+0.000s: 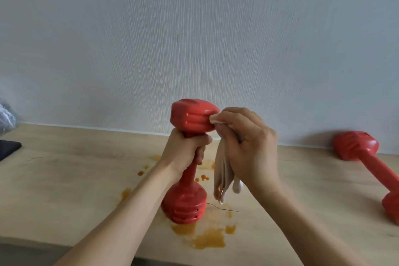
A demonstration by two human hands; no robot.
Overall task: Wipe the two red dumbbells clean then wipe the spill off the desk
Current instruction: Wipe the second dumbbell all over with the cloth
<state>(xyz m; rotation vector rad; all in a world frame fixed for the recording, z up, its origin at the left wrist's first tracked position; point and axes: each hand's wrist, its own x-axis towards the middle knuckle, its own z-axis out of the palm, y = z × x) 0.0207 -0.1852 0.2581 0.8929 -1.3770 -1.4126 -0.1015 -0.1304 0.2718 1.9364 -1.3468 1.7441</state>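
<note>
A red dumbbell (190, 119) stands upright on the light wooden desk (64, 190), its lower head on the orange spill (207, 237). My left hand (185, 151) grips its handle just under the upper head. My right hand (248, 142) holds a beige cloth (223, 177) and presses a corner of it against the right side of the upper head; the rest of the cloth hangs down. A second red dumbbell (367, 164) lies on its side at the right of the desk, near the wall.
Orange drops and smears are scattered on the desk round the upright dumbbell, up to the front edge. A dark flat object (8, 148) lies at the far left, with a grey bundle (6, 119) behind it. A pale wall runs along the back.
</note>
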